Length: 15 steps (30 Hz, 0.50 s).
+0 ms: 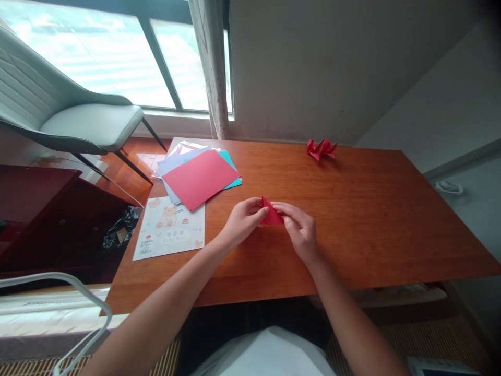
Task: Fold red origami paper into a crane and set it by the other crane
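A small folded piece of red paper [271,214] is held just over the wooden table [352,219], its tip pointing up and away from me. My left hand [246,219] pinches its left side, with the thumb on top. At the right corner, my right hand [299,225] grips it between thumb and fingers. The fingertips behind the paper are partly hidden. Folded red paper figures [321,150] stand close together near the table's far edge.
Left on the table lie a red sheet [201,177] over blue and teal sheets [234,183] and a printed bear cover [172,232]. A grey chair [94,125] stands beyond the left edge, by the window. A wall borders the far side.
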Tool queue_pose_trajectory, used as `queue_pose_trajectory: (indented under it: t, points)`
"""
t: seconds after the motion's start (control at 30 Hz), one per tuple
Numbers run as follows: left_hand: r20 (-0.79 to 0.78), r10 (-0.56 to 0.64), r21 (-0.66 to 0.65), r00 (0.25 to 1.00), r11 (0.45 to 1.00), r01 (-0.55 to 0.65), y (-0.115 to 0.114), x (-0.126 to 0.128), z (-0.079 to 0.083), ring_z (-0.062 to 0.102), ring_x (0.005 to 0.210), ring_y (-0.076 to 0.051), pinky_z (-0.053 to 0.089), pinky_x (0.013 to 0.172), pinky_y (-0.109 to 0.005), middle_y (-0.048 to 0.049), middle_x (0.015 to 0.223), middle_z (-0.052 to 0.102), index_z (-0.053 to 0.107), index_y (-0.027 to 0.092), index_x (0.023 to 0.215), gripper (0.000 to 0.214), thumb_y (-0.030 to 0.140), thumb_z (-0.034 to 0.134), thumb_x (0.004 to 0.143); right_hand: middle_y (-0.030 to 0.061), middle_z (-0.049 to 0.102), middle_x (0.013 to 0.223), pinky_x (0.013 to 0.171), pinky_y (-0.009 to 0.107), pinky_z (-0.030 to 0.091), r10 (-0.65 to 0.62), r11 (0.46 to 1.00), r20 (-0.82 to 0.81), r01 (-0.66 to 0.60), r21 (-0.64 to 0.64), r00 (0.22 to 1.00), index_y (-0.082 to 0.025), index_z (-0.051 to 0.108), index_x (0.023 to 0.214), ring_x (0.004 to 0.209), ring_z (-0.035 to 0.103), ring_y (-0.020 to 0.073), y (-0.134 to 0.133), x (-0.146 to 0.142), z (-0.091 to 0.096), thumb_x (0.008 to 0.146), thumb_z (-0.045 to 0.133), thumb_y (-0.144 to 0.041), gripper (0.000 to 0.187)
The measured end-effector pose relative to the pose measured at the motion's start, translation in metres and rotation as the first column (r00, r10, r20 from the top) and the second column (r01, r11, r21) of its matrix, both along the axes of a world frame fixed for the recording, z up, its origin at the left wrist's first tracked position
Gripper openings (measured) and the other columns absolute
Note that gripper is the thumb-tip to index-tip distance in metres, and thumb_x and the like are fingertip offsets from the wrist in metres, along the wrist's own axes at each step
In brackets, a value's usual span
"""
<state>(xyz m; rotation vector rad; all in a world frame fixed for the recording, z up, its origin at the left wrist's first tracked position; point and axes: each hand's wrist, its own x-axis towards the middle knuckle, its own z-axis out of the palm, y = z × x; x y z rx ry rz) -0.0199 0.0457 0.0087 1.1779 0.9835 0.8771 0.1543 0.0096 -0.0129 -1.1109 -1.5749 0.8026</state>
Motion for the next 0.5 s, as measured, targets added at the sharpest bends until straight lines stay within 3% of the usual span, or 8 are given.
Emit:
queue_pose_trajectory:
  t: [0.07, 0.17, 0.37, 0.5]
  points:
    - [-0.013, -0.025, 0.048, 1.000, 0.999, 0.025, 0.000, 0.000, -0.005, 0.068, 0.079, -0.019, 0.052, 0.062, -0.025, -0.0080, 0.092, 0.074, 0.069, 0.016, 0.101, 0.031, 0.040, 0.069, 0.083, 0.0048, 0.073, 0.114, 0.093, 0.041, 0.056, -0.046, 0.989, -0.086, 0.033, -0.147, 0.995, -0.027, 0.070, 0.115, 0.104, 0.068, 0.0238, 0.003, 0.001, -0.003, 0.091, 0.057, -0.028, 0.027]
    - [-0.039, -0.047, 0.104, 0.998, 0.993, 0.051, 0.000, 0.001, -0.011, 0.070, 0.082, -0.020, 0.054, 0.070, -0.028, -0.0085, 0.091, 0.074, 0.068, 0.016, 0.103, 0.031, 0.038, 0.071, 0.082, 0.0062, 0.073, 0.103, 0.080, 0.036, 0.057, -0.026, 0.954, -0.107, -0.008, -0.301, 0.994, -0.023, 0.071, 0.109, 0.088, 0.068, 0.0221, 0.007, 0.002, -0.007, 0.083, 0.069, -0.038, 0.030]
    - [0.028, -0.056, 0.119, 0.998, 0.992, 0.052, -0.001, 0.005, -0.011, 0.069, 0.086, -0.018, 0.054, 0.078, -0.028, -0.0088, 0.096, 0.073, 0.065, 0.015, 0.108, 0.037, 0.032, 0.077, 0.077, 0.0051, 0.073, 0.098, 0.079, 0.034, 0.055, -0.100, 0.926, -0.236, 0.004, -0.378, 0.967, -0.022, 0.070, 0.104, 0.086, 0.067, 0.0204, 0.010, 0.002, -0.004, 0.078, 0.075, -0.039, 0.032]
    - [0.064, -0.023, 0.085, 0.998, 0.996, 0.017, -0.003, 0.008, -0.008, 0.069, 0.086, -0.018, 0.054, 0.079, -0.028, -0.0090, 0.098, 0.073, 0.068, 0.014, 0.100, 0.035, 0.034, 0.080, 0.074, 0.0046, 0.073, 0.099, 0.078, 0.033, 0.056, -0.162, 0.927, -0.321, 0.032, -0.375, 0.933, -0.023, 0.068, 0.100, 0.088, 0.067, 0.0206, 0.009, 0.000, 0.000, 0.078, 0.074, -0.040, 0.028]
